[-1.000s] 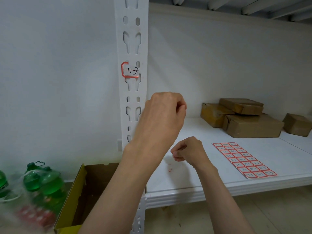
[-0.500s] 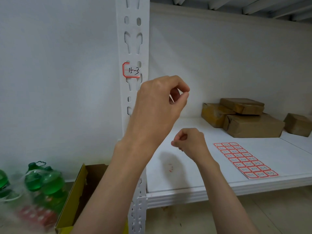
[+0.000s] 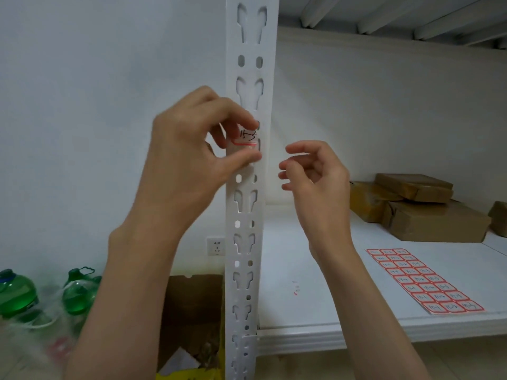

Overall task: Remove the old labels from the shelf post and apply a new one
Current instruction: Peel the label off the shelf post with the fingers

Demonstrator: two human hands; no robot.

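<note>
red-bordered paper, thin and light, made up the old label [image 3: 247,137] on the white shelf post [image 3: 248,215]. it sat on the post's front face, a little above mid-height in the frame, over one of the punched slots. handwritten black characters were visible on its white centre, reading roughly "15-3"; a red line ran along its lower edge. the upper edge was hidden by a fingertip, so its full outline could not be confirmed.

the left hand [image 3: 189,154] was at the label, index finger on its top edge and thumb pressed to the post just below its bottom edge. whether any corner had lifted could not be told. the right hand [image 3: 312,174] hovered just to the right of the post, fingers loosely curled and parted, holding nothing and touching nothing.

judgement on handling: the label would be flimsy and weightless, prone to tearing into strips, and likely stuck firmly to the smooth painted metal. best hold would be a lifted corner or edge, pinched between nail and thumb, then peeled slowly and flat along the post. where the paper bridges the slot it has no backing and may be the easiest place to start an edge.

a sheet of replacement labels [image 3: 425,281], same red borders, lay flat on the white shelf [image 3: 315,311] to the right, near its front edge. small red scraps [image 3: 295,289] lay on the shelf close to the post. brown parcels [image 3: 422,207] stood at the far right.
</note>
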